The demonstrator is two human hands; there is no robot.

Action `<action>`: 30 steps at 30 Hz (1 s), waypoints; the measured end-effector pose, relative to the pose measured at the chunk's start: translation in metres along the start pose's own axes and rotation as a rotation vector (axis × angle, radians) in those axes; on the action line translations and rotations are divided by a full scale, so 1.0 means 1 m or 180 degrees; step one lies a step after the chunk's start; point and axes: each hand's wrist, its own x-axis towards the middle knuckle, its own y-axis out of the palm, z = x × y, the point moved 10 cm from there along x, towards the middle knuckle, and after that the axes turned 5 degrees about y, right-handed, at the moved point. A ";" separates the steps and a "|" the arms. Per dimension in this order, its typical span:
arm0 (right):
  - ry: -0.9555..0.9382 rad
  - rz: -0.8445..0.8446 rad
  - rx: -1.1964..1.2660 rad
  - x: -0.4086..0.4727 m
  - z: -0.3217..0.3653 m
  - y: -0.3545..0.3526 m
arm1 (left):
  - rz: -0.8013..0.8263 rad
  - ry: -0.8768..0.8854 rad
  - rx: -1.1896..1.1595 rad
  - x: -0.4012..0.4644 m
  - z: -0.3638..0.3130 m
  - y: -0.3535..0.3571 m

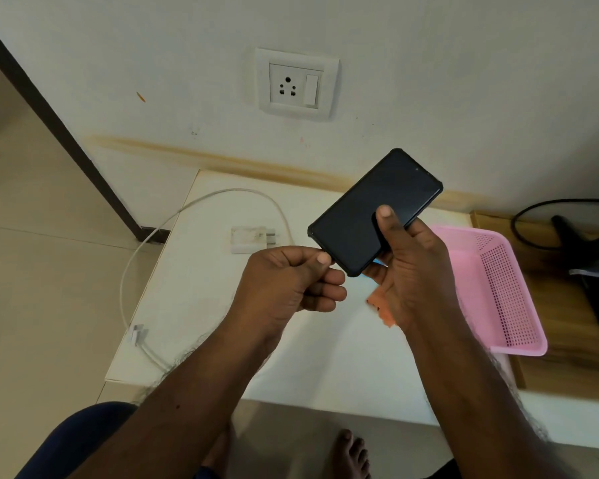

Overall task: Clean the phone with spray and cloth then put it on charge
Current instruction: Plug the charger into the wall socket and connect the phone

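A black phone [367,209] in a dark case is held above the white table [201,305], screen up and dark. My right hand [408,267] grips its lower half, thumb pressed on the screen. My left hand [291,278] pinches something small at the phone's bottom edge, likely the plug end of the white charging cable [194,202]; the plug itself is hidden by my fingers. The white charger adapter [251,239] lies on the table, not in the wall socket [296,84]. An orange cloth [381,307] peeks out from under my right hand.
A pink perforated basket [498,288] sits at the right, partly on a wooden surface [567,357] holding dark objects and a black cable. The white cable loops off the table's left edge over the tiled floor. My bare foot shows below the table.
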 end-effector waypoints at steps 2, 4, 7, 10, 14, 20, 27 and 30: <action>-0.0002 -0.0032 -0.0066 0.002 0.001 -0.002 | 0.0145 -0.0021 0.0130 0.002 -0.001 0.002; -0.0061 -0.0033 -0.0159 0.003 0.004 -0.002 | 0.0354 0.0021 0.0612 0.006 -0.008 0.003; -0.0034 -0.0060 -0.0349 0.005 -0.002 0.002 | 0.0230 0.0058 0.1472 0.015 -0.022 -0.022; 0.0218 -0.0057 -0.0720 0.009 -0.023 0.011 | -0.0471 0.0378 0.2364 0.032 -0.036 -0.074; 0.0783 0.0129 -0.0969 0.015 -0.061 0.022 | -0.0486 0.0543 0.3846 0.061 -0.016 -0.098; 0.0856 0.0038 -0.1928 0.022 -0.103 0.013 | -0.0067 0.0573 0.4839 0.094 0.018 -0.096; 0.0815 -0.0235 -0.2436 0.041 -0.119 0.012 | -0.0362 0.0862 0.4779 0.095 0.009 -0.101; 0.0633 -0.0369 -0.2621 0.044 -0.117 0.008 | -0.0519 0.0723 0.4965 0.094 0.007 -0.105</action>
